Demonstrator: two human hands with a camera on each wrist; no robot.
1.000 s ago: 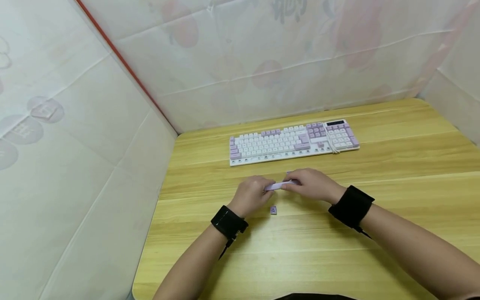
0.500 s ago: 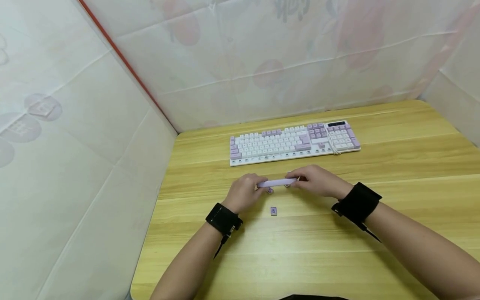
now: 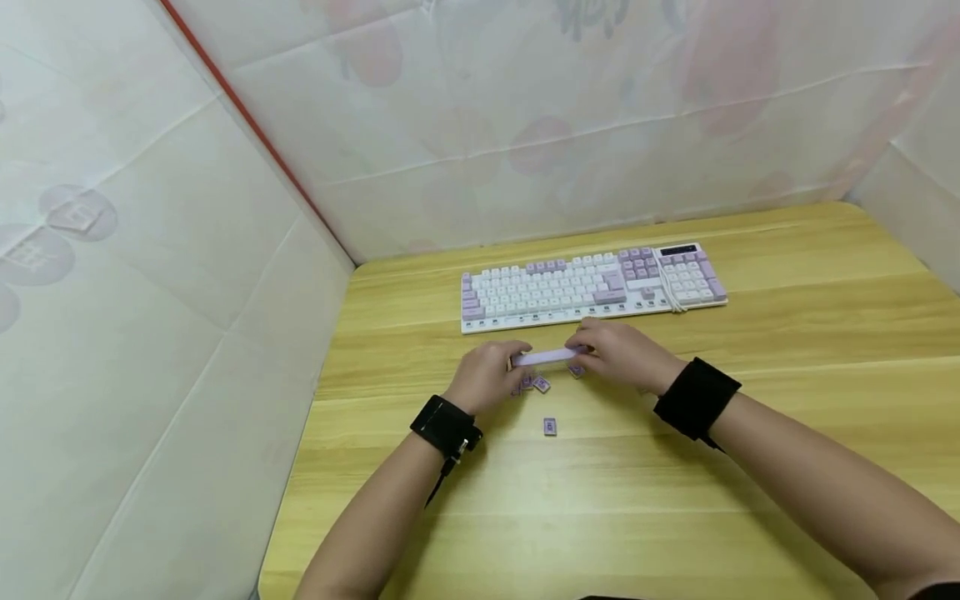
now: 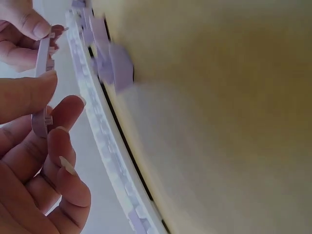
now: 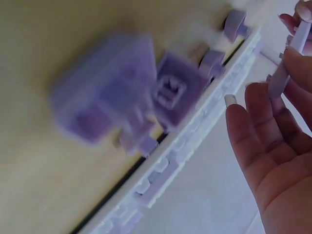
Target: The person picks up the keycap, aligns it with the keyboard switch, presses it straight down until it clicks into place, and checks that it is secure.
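Note:
A long lilac spacebar keycap (image 3: 546, 357) is held level above the table by both hands, one at each end. My left hand (image 3: 486, 375) pinches its left end between thumb and fingers. At the other end, my right hand (image 3: 625, 354) grips it the same way. Small stems stick out of the underside of the spacebar (image 4: 43, 57) in the left wrist view. Loose purple keycaps lie below: one (image 3: 550, 427) apart towards the front, another (image 3: 542, 384) near the left fingers, and one (image 3: 576, 372) by the right fingers.
A white and lilac keyboard (image 3: 540, 293) lies behind the hands, its front row showing bare switches. Its white cable (image 3: 667, 286) is bundled across the right part. Pale printed sheets (image 3: 480, 117) wall off the wooden table (image 3: 600, 508) at the back and sides.
Both hands have shifted left and slightly towards the keyboard with the spacebar, and stand a little farther apart than at first. More loose keycaps now show below the left hand.

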